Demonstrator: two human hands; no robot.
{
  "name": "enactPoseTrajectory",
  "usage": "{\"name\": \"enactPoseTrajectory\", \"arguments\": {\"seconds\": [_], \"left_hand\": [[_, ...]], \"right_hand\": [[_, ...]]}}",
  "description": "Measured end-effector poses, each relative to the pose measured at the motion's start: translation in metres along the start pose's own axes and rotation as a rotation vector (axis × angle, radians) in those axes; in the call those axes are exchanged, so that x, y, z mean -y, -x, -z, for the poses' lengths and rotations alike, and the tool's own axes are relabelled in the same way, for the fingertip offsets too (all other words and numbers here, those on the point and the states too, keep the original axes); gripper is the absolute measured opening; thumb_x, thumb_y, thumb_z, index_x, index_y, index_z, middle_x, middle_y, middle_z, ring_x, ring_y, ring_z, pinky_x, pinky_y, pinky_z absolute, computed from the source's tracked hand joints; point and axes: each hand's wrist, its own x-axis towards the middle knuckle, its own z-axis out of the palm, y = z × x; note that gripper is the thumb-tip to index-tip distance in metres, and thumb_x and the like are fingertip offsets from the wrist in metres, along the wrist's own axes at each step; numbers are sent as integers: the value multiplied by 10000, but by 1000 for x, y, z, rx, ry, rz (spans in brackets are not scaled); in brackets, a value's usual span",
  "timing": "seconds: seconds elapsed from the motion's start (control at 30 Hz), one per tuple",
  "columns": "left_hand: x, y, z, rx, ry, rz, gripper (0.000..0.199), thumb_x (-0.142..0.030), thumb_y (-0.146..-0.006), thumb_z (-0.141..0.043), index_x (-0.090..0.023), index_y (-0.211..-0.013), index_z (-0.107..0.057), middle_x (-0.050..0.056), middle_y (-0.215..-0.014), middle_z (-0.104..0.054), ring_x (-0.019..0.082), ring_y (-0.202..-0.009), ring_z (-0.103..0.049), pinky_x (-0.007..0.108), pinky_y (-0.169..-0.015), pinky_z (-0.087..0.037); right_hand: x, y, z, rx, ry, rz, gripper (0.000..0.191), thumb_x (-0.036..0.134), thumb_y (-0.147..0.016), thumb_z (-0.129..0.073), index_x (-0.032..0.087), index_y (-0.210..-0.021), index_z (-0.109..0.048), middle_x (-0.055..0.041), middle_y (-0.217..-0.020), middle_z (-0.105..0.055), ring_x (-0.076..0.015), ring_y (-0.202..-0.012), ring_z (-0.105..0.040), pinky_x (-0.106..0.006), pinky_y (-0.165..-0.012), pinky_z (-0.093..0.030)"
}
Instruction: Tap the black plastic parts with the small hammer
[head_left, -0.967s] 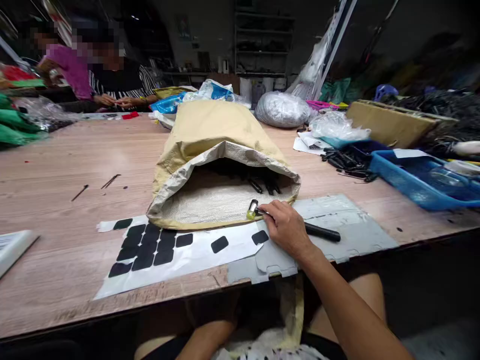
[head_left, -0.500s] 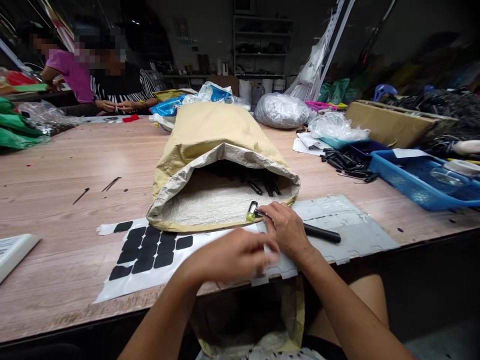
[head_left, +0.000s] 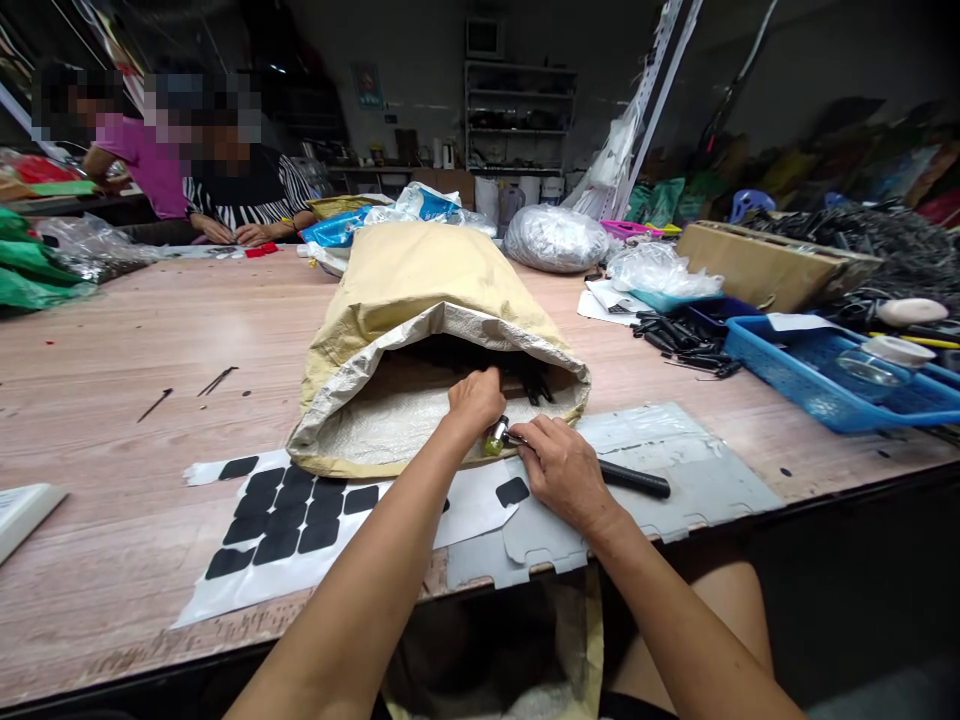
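Note:
A large yellow sack [head_left: 427, 265] lies on the table with its white-lined mouth facing me. My left hand [head_left: 478, 398] reaches into the mouth, near dark pieces [head_left: 534, 382] inside; its fingertips are hidden. Just right of it, my right hand [head_left: 559, 462] is closed on the shaft of a small hammer with a clear yellowish head [head_left: 495, 440] and a black handle [head_left: 636, 479]. The hammer head rests by the sack's lower lip. Under my hands lie a grey sheet [head_left: 675, 450] and a white sheet with black rounded squares [head_left: 277, 535].
To the right stand a blue basket [head_left: 832, 405], loose black parts [head_left: 679, 335] and a cardboard box [head_left: 757, 265]. Behind the sack is a stuffed plastic bag [head_left: 556, 240]. Two people sit at the far left. An open sack [head_left: 589, 640] hangs below the table edge.
My left hand has moved forward from above the table edge into the sack's mouth. My right hand still holds the hammer. The view has shifted slightly.

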Motion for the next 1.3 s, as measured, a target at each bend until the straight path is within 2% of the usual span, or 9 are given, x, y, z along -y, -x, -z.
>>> {"name": "enactPoseTrajectory", "arguments": {"seconds": [0.13, 0.23, 0.37, 0.47, 0.7, 0.87, 1.07, 1.17, 1.3], "left_hand": [[29, 34, 22, -59, 65, -22, 365, -278, -837, -658, -240, -1191, -581, 76, -1040, -739, 266, -938, -690, 321, -727, -463], [55, 75, 33, -113, 219, -119, 219, -329, -837, -680, -256, -1037, -628, 0, -904, -711, 202, -821, -644, 289, -675, -414], [82, 126, 27, -44, 372, -223, 119, -310, -843, -688, -246, -942, -673, -15, -877, -679, 177, -796, -598, 289, -700, -416], [94, 144, 12, -22, 420, -260, 123, -257, -852, -679, -235, -974, -674, 7, -935, -663, 194, -881, -593, 311, -778, -439], [102, 153, 0, -146, 423, -249, 161, -242, -839, -722, -237, -991, -668, 24, -938, -630, 233, -956, -544, 362, -856, -432], [105, 152, -2, -141, 449, -225, 97, -284, -853, -731, -234, -923, -687, 20, -907, -651, 231, -927, -531, 357, -822, -421], [107, 149, -3, -114, 470, -190, 108, -276, -842, -743, -238, -937, -709, 16, -923, -650, 233, -955, -530, 362, -863, -411], [106, 149, -4, -109, 472, -185, 109, -269, -844, -749, -241, -942, -711, 10, -913, -632, 230, -951, -527, 359, -870, -401], [107, 148, -5, -99, 463, -212, 78, -295, -861, -741, -229, -876, -700, 5, -877, -599, 219, -920, -524, 345, -843, -397]], "right_hand": [[1, 0, 1, -6, -5, -4, 234, 164, -951, -521, 214, -1140, -648, -56, -989, -631, -221, -940, -537, -332, -858, -404], [2, 0, 0, -11, -2, -9, 232, 163, -944, -530, 221, -1134, -649, -57, -989, -635, -220, -940, -538, -330, -852, -402], [2, 1, -1, -24, -1, -24, 222, 168, -941, -537, 230, -1121, -652, -54, -993, -640, -221, -952, -540, -331, -850, -401], [2, 2, -1, -31, -4, -27, 223, 169, -949, -530, 233, -1124, -651, -51, -995, -642, -220, -952, -541, -331, -854, -402], [-1, 2, -3, -23, -34, -14, 226, 179, -968, -514, 227, -1135, -658, -50, -996, -655, -224, -963, -561, -338, -878, -431], [-3, 0, 0, -76, -112, 32, 275, 171, -983, -487, 231, -1187, -662, -59, -1025, -685, -221, -990, -604, -351, -890, -482], [29, -3, 29, -191, -377, 124, 296, 171, -1004, -494, 237, -1259, -629, -66, -1124, -703, -198, -1051, -642, -359, -951, -516], [47, -3, 34, -123, -484, 187, 292, 166, -998, -502, 246, -1249, -627, -59, -1104, -711, -187, -1013, -660, -337, -910, -539], [61, -2, 28, -6, -469, 242, 333, 128, -988, -471, 250, -1259, -621, -54, -1034, -711, -185, -957, -656, -326, -870, -542]]}}
